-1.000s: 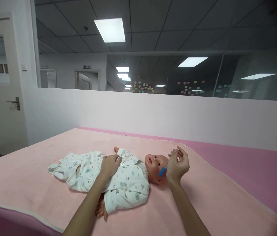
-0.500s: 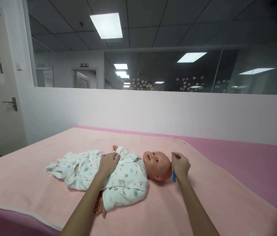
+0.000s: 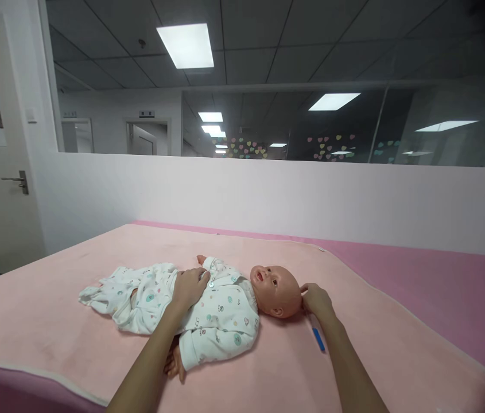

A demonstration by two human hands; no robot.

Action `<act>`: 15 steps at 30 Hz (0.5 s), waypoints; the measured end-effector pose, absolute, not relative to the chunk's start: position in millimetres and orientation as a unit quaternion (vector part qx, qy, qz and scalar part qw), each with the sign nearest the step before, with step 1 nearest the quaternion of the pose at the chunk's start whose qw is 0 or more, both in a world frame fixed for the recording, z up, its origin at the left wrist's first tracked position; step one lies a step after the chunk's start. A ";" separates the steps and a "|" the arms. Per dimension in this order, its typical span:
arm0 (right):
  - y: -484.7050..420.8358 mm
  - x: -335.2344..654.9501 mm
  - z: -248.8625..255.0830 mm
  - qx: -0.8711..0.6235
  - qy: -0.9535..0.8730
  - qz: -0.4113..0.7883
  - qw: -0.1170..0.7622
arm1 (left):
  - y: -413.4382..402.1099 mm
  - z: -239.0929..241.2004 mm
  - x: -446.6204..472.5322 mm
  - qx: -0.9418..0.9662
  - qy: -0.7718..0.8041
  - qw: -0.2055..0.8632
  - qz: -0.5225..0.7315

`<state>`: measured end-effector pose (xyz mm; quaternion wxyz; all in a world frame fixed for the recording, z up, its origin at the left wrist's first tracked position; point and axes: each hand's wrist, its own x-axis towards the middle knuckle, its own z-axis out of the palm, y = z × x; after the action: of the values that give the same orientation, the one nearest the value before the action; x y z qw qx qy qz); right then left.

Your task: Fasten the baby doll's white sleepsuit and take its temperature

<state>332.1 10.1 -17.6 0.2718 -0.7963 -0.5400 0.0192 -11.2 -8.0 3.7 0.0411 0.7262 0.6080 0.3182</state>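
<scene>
A baby doll (image 3: 280,291) lies on its back, its head to the right and its face turned up. It wears a white patterned sleepsuit (image 3: 225,312); the leg part lies flat to the left. My left hand (image 3: 190,287) rests on the doll's belly, fingers laid over the cloth. Beside the crown of the head, my right hand (image 3: 317,301) has its fingers closed, the tips close to or touching the head. A slim pale strip or stick with a blue end (image 3: 318,339) comes out below that hand; its upper part is hidden by the fingers.
The doll lies on a peach sheet (image 3: 74,344) over a pink padded surface (image 3: 418,275). A white low wall (image 3: 289,198) with a window above stands behind. At the far left is a door (image 3: 1,212) with a metal handle.
My right hand has come down slightly to the back of the doll's head. The blue end has swung lower and to the right, farther from the fingers. My left hand stays put.
</scene>
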 end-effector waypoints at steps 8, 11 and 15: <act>9.2 333.0 -15.9 -0.783 -0.574 0.014 0.240 | -7.7 2.9 -11.6 0.727 0.601 0.039 0.329; 6.5 332.5 -14.7 -0.787 -0.570 0.029 0.234 | -8.3 3.1 -11.5 0.726 0.604 0.044 0.327; -1.8 330.5 -3.3 -0.791 -0.543 0.048 0.279 | -10.1 5.5 -11.0 0.723 0.609 0.036 0.323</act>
<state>330.5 -1.8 -3.3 0.2794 -0.7905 -0.5429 0.0476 -11.0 -10.1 5.5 0.0358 0.7234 0.6094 0.3226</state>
